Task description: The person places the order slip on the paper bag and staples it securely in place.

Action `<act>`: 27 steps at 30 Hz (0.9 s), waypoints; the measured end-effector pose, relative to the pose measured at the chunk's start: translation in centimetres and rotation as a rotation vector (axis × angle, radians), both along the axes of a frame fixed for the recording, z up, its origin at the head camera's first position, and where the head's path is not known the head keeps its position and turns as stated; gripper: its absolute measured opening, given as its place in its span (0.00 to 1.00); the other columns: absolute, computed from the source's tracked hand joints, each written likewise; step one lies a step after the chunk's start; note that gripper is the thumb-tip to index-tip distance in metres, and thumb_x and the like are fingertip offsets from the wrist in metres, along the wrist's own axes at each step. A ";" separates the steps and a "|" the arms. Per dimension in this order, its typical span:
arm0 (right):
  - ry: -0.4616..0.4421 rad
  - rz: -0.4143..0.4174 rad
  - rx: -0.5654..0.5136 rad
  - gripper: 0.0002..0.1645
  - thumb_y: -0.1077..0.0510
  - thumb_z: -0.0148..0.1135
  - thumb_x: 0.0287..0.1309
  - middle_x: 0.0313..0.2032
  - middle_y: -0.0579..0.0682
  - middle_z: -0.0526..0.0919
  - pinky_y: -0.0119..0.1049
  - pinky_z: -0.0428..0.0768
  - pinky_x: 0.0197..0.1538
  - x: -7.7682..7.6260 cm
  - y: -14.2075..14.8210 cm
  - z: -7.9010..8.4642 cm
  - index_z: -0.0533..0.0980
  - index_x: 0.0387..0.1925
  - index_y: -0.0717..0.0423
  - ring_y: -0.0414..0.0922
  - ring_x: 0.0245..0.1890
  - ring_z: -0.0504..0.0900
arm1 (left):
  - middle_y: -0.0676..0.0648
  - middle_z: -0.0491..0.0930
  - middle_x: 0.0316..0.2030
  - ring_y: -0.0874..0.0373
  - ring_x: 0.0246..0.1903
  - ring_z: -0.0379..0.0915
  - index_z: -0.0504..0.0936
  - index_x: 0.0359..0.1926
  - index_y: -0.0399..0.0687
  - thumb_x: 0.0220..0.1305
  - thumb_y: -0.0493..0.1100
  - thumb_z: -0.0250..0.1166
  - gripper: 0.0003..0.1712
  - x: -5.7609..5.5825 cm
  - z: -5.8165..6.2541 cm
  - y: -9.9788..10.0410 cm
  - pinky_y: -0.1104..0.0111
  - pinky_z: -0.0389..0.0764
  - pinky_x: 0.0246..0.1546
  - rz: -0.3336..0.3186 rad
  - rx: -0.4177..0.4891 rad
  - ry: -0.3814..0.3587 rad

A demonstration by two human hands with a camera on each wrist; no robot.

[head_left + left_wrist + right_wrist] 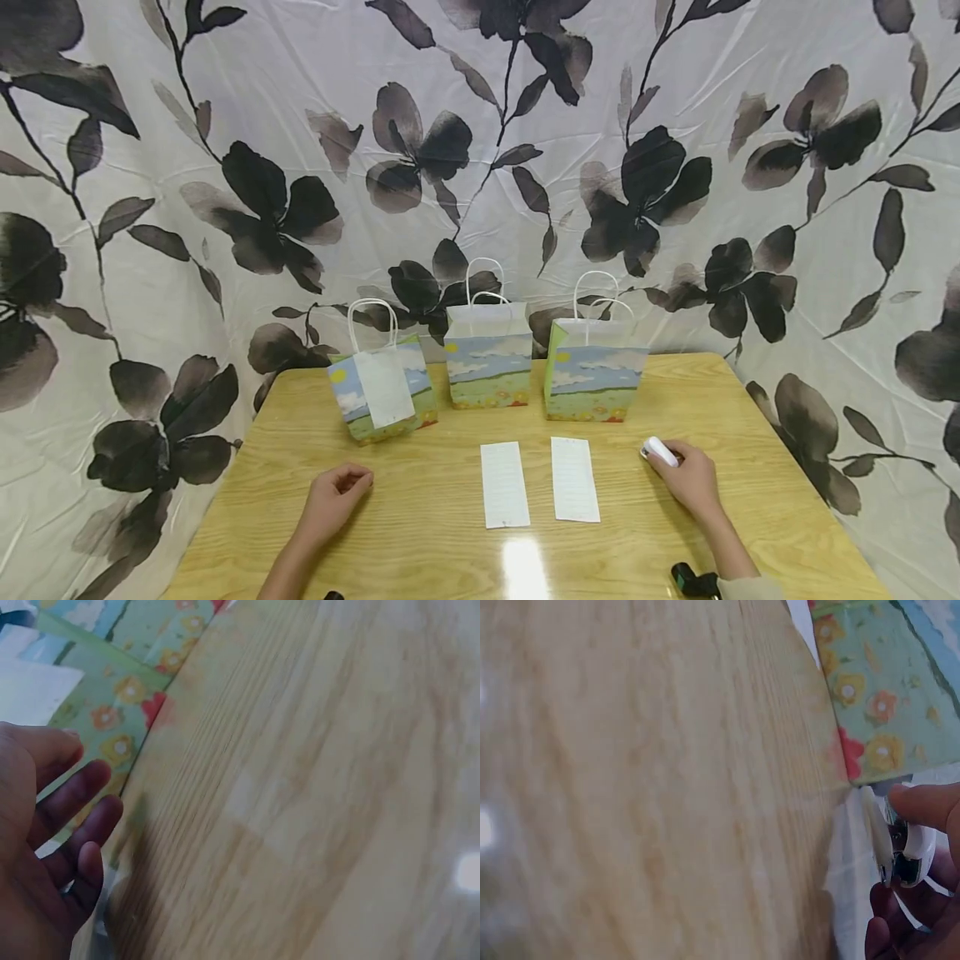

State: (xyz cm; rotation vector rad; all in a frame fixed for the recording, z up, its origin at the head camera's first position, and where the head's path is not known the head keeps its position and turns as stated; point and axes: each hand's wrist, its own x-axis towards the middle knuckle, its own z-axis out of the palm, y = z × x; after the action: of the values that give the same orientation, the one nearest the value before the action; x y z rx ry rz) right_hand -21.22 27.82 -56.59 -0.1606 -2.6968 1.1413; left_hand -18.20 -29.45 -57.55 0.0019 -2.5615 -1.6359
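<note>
My right hand (692, 481) grips a small white stapler (660, 452) above the right side of the table; in the right wrist view the stapler (913, 851) shows its metal parts between thumb and fingers. My left hand (332, 497) holds nothing, its fingers loosely curled, at the left near a paper gift bag (422, 383). That bag is tilted and has a white paper slip (386, 390) on its front. Between my hands two white printed slips lie flat, one left (505, 485) and one right (575, 479).
A second gift bag (489, 371) stands at the back middle, and a third bag (596, 383) stands to its right. All have white handles. The wooden table (420, 533) ends at a floral cloth (525, 167) hanging behind it.
</note>
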 end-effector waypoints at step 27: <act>0.017 -0.016 0.037 0.32 0.55 0.69 0.58 0.52 0.71 0.76 0.58 0.75 0.46 1.4 -0.9 1.7 0.72 0.57 0.72 0.66 0.48 0.76 | 0.47 0.84 0.36 0.58 0.34 0.78 0.85 0.44 0.42 0.67 0.42 0.64 0.10 -1.7 1.7 5.3 0.67 0.77 0.36 -0.166 -0.068 -0.011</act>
State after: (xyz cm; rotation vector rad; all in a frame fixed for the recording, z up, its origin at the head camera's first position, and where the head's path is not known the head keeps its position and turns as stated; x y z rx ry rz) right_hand -19.82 26.95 -54.86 -0.1655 -2.6951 1.0820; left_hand -19.89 -24.11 -55.90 -0.2132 -2.6884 -1.6042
